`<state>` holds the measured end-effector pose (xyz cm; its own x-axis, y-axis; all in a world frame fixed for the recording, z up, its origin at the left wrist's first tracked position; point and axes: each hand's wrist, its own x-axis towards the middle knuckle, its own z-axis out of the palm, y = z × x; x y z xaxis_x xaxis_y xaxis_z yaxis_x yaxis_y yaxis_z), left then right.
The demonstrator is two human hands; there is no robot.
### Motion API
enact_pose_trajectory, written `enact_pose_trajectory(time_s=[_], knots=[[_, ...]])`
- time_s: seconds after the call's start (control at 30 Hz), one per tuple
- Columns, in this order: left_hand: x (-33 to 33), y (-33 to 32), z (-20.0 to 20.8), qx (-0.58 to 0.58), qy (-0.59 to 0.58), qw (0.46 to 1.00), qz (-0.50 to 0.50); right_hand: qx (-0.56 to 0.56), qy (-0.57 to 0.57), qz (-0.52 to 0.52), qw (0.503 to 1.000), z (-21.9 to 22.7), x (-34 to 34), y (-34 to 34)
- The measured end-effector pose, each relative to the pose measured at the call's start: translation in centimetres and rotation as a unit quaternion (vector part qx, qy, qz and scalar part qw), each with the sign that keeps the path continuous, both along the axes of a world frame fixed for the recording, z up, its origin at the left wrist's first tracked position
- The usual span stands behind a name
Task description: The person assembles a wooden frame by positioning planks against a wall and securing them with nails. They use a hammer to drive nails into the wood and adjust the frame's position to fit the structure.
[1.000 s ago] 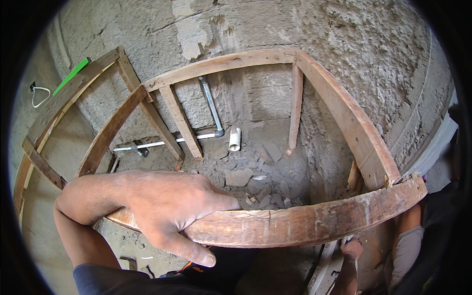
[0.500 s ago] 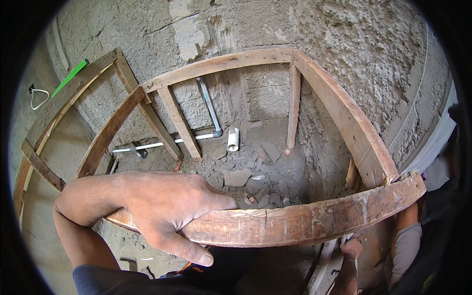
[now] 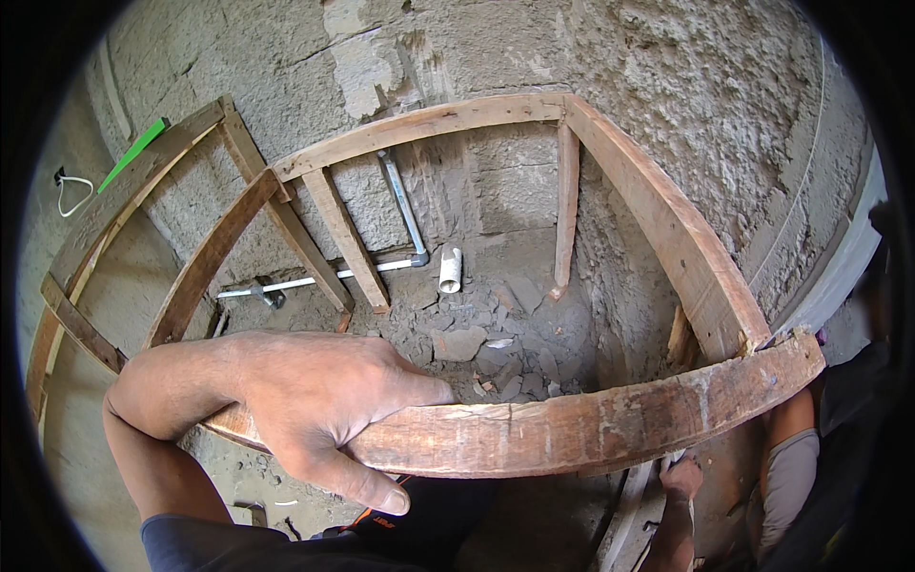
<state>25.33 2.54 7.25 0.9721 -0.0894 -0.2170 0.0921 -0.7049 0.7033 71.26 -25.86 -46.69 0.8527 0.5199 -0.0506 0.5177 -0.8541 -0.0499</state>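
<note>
A curved wooden frame [image 3: 581,429] of several nailed pieces spans the view, its near rail running across in front of me. My left hand [image 3: 334,400] is clamped over that rail, the thumb along its near face and the other fingers mostly hidden behind it. At the lower right, below the rail, my right hand [image 3: 682,477] is closed, partly covered by the wood. A thin pale edge shows at its fingers, too small to name. Beside it a light wooden board [image 3: 629,520] slants down to the lower edge.
A second wooden frame [image 3: 81,238] with a green strip [image 3: 133,153] stands at left. Rough walls [image 3: 505,57] rise behind. White pipes [image 3: 315,279], a short pipe stub [image 3: 450,272] and rubble [image 3: 457,343] lie inside the frame. Another person's arm [image 3: 789,419] shows at far right.
Almost nothing differs. The view has shifted very slightly; both hands keep their places and the frame stands as before.
</note>
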Motion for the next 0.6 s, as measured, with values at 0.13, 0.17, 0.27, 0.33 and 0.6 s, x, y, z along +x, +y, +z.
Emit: enact_pose_trajectory(time_s=[0.13,0.17,0.27,0.33,0.6], knots=[[0.12,0.03,-0.22,-0.007,-0.011,1.0,-0.006,0.005,-0.008,0.004,1.0,-0.43,0.23,-0.2],[0.13,0.04,-0.23,-0.009,-0.012,1.0,-0.007,0.013,-0.007,0.01,1.0,-0.45,0.27,-0.22],[0.04,0.02,-0.04,0.005,0.004,1.0,-0.001,0.013,-0.004,0.016,1.0,-0.37,0.3,-0.25],[0.07,0.04,0.14,0.012,0.009,1.0,-0.006,0.009,-0.009,0.017,1.0,-0.27,0.26,-0.27],[0.25,-0.29,0.64,0.013,0.03,0.999,0.006,0.015,-0.039,0.031,0.999,-0.67,0.12,-0.5]])
